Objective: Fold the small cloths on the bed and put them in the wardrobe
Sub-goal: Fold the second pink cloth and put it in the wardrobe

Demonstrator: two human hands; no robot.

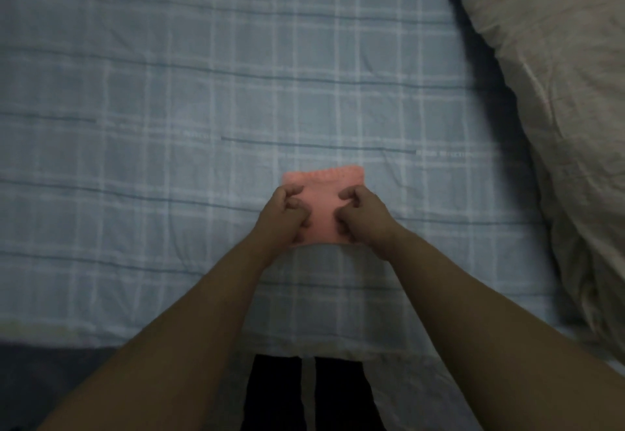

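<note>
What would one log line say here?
step: folding | left hand: curled on cloth | right hand: curled on cloth | cloth: flat on bed

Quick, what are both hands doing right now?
Left hand: fingers curled, pinching the pink cloth at its left edge.
Right hand: fingers curled, pinching the pink cloth at its right edge.

Pink cloth (324,194) (folded) flat on bed (169,92)
</note>
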